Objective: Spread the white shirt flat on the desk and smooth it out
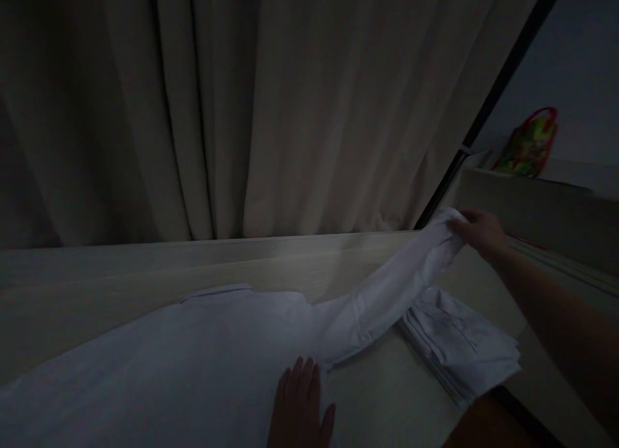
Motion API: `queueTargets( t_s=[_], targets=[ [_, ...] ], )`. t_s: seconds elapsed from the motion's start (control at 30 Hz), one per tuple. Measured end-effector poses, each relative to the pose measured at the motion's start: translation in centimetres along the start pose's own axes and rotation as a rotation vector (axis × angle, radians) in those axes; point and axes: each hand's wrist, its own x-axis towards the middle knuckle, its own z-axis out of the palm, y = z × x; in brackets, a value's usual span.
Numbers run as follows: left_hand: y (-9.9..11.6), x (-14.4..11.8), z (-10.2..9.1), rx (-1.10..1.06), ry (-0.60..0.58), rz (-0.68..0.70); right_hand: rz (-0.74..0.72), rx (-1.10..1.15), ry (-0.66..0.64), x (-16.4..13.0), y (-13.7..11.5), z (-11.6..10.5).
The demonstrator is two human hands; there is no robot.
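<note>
- Hands first: our left hand [300, 403] lies flat, fingers together and open, palm down on the body of the white shirt [193, 364] at the bottom centre of the frame, pressing it to the desk [97, 287] and gripping nothing.
- Our right hand [478, 232], at the right of the frame, is closed around the cuff end of the shirt's sleeve [387, 293], pinching the cloth and holding it lifted and stretched out toward the upper right.
- We see the shirt spread across the lower left and centre of the frame, its collar edge toward the back of the desk, the sleeve rising from its shoulder to our right hand.
- Under the raised sleeve, lower right, sits a stack of folded white garments [459, 345] on the desk.
- Behind the desk a pale curtain [242, 113] fills the upper frame; a dark pole [488, 106] slants beside it.
- At the upper right, a red and green bag [529, 145] rests on a ledge.
</note>
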Motion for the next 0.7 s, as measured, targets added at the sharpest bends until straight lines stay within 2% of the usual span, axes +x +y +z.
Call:
queueTargets(
  t_s=[0.1, 0.23, 0.33, 0.4, 0.47, 0.57, 0.63, 0.7],
  targets=[
    [0.6, -1.2, -0.2, 0.042, 0.006, 0.103, -0.038, 0.063, -0.044, -0.6, -2.5, -1.8],
    [0.8, -1.7, 0.1, 0.126, 0.076, 0.131, -0.169, 0.082, -0.063, -1.8, -5.8, -4.7],
    [0.8, -1.9, 0.2, 0.179, 0.187, 0.156, -0.271, 0.092, 0.020, -2.6, -8.4, -7.0],
    [0.8, -2.2, 0.1, 0.180, 0.218, 0.162, -0.375, 0.118, 0.101, -3.4, -10.3, -8.8],
    [0.8, -2.4, -0.1, 0.154, 0.198, 0.156, -0.496, 0.152, 0.139, -4.7, -12.4, -10.9],
    [0.7, -2.6, -0.4, 0.077, 0.115, 0.157, -0.648, 0.175, 0.114, -7.3, -15.4, -13.9],
    [0.7, -2.5, -0.9, 0.028, 0.074, 0.156, -0.731, 0.140, 0.102, -8.9, -17.0, -15.4],
    [0.6, -2.7, -1.5, 0.007, 0.092, 0.150, -0.786, 0.076, 0.108, -10.1, -18.1, -16.2]
  ],
)
